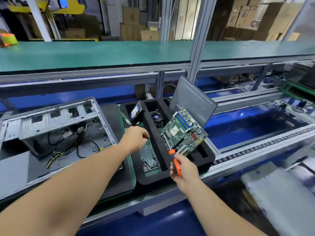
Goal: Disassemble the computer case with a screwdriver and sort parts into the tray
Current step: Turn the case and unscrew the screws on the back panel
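Observation:
The opened computer case lies on its side at the left, with loose cables inside. To its right stands the black foam tray. A green motherboard leans tilted in the tray's right slot, and a hard drive and a cooler fan sit in the far compartments. A clear box of screws lies in the tray's near left compartment. My left hand hovers above that box with fingertips pinched; whether they hold a screw I cannot tell. My right hand grips an orange-and-black screwdriver beside the motherboard's lower edge.
A grey side panel stands propped behind the tray. A green-topped shelf runs across the back, with an aluminium post rising just behind the tray. A blue conveyor channel lies to the right, and a blurred grey block sits at the near right.

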